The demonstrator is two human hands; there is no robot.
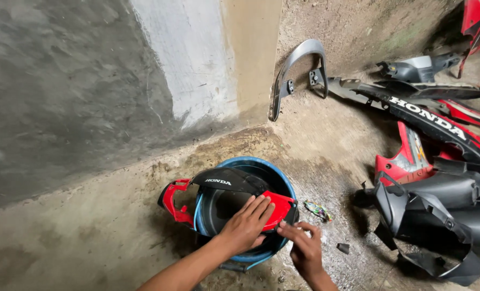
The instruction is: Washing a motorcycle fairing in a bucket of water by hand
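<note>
Both hands working on a red-and-black motorcycle fairing panel laid across a blue bucket.

The left hand lies flat, fingers spread and unclenched, pressing on the red end of the fairing panel; the right hand, at 4 o'clock of it, pinches the panel's edge between fingertips, a small grip on the trim. The panel bridges the rim of the blue bucket on the concrete floor. The step looks like steadying the panel while freeing or fitting something at its right edge; the next move likely needs firm downward hold and a careful pull. A crumpled wrapper lies at 3 o'clock, more fairing pieces beyond, and a grey grab rail at 12 o'clock.
</note>
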